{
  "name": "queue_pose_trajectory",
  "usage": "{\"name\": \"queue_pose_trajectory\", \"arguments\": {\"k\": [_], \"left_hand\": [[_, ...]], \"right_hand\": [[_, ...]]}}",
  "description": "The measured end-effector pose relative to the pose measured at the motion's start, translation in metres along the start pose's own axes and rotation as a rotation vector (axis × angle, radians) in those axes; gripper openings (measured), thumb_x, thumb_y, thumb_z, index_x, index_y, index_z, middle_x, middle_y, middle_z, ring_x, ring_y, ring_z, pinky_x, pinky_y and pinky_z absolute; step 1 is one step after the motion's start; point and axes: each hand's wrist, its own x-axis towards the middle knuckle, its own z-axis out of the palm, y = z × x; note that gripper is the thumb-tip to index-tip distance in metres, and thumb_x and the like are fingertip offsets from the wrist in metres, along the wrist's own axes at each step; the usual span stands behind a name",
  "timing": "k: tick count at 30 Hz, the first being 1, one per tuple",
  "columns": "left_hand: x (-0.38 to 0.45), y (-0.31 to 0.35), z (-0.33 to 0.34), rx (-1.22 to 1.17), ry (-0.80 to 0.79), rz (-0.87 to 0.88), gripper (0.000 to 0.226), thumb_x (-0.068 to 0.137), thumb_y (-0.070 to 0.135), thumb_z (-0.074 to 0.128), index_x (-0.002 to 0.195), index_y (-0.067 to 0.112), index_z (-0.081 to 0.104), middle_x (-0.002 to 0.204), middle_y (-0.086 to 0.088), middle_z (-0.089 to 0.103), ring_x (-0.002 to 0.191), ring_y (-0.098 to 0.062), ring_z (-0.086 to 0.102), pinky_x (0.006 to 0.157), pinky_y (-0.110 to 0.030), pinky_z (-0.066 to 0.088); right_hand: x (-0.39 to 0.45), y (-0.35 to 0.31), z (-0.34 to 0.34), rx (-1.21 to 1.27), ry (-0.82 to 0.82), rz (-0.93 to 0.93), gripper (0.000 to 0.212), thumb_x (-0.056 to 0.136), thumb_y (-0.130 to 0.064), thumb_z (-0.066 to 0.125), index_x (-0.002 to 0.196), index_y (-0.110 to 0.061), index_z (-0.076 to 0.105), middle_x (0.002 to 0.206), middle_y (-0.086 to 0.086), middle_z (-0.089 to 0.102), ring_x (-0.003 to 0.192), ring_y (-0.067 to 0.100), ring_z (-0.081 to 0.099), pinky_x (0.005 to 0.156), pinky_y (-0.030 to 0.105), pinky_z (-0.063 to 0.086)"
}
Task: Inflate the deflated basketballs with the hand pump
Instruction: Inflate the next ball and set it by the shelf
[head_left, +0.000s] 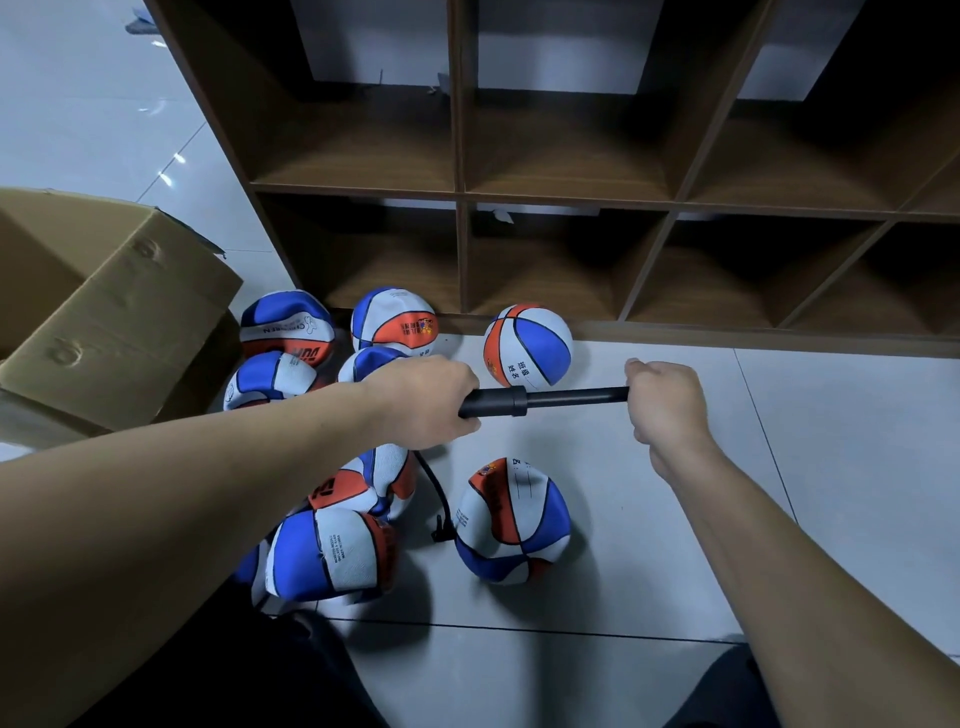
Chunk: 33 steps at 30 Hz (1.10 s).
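1. black pump (540, 400) held level over the tiles: left hand (423, 402) wraps the barrel, fingers curled tight round it; right hand (667, 402) fists the handle end, rod drawn out, likely mid-stroke.
2. hose (435, 493) drops from the barrel to the dented ball (511, 522) on the floor below, so both hands are free to work the pump.
3. flat balls (332, 551) lie heaped on the left by the box (104, 312); one round ball (527, 345) sits apart at the shelf (460, 156), probably done.

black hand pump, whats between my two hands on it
In the head view, the black hand pump spans the gap: its thick barrel leaves the left hand, and its thinner rod runs to the right hand.
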Motion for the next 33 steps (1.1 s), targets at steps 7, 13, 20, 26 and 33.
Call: {"name": "queue_pose_trajectory", "arguments": {"k": [7,13,20,26,33], "left_hand": [[-0.002,-0.006,0.004,-0.044,0.012,-0.026,0.023,0.098,0.041,0.063,0.081,0.026,0.058,0.073,-0.001,0.065,0.067,-0.021,0.066,0.064,-0.04,0.057],[-0.001,-0.004,0.002,-0.036,0.009,0.001,0.024,0.099,0.04,0.062,0.079,0.029,0.054,0.073,0.002,0.064,0.066,-0.017,0.063,0.059,-0.034,0.05],[-0.001,0.007,0.003,0.017,0.032,0.02,0.027,0.099,0.044,0.06,0.078,0.028,0.054,0.072,0.002,0.062,0.067,-0.02,0.063,0.067,-0.04,0.058],[-0.002,0.013,0.001,0.01,0.028,0.05,0.029,0.1,0.046,0.06,0.078,0.028,0.052,0.072,0.004,0.06,0.067,-0.018,0.061,0.068,-0.04,0.057],[0.0,0.015,-0.006,-0.047,0.032,0.063,0.026,0.1,0.045,0.062,0.081,0.029,0.054,0.075,0.002,0.062,0.068,-0.017,0.061,0.061,-0.034,0.05]], "right_hand": [[-0.015,-0.008,0.025,-0.074,0.021,-0.103,0.045,0.102,-0.017,0.049,0.063,-0.016,0.028,0.062,0.003,0.031,0.062,0.026,0.029,0.06,0.037,0.025],[-0.035,-0.006,0.045,-0.083,0.012,-0.157,0.047,0.107,-0.019,0.047,0.061,-0.013,0.037,0.062,0.003,0.041,0.06,0.024,0.036,0.058,0.034,0.031],[-0.048,-0.002,0.061,-0.1,-0.037,-0.187,0.044,0.109,-0.024,0.046,0.068,-0.009,0.042,0.067,0.006,0.045,0.061,0.023,0.038,0.056,0.033,0.031],[-0.049,-0.001,0.07,-0.107,-0.066,-0.196,0.042,0.11,-0.029,0.046,0.073,-0.009,0.05,0.076,0.009,0.053,0.067,0.024,0.048,0.06,0.035,0.039],[-0.041,-0.008,0.062,-0.106,-0.085,-0.233,0.044,0.11,-0.03,0.048,0.073,-0.007,0.048,0.072,0.007,0.047,0.063,0.023,0.042,0.059,0.034,0.034]]}}
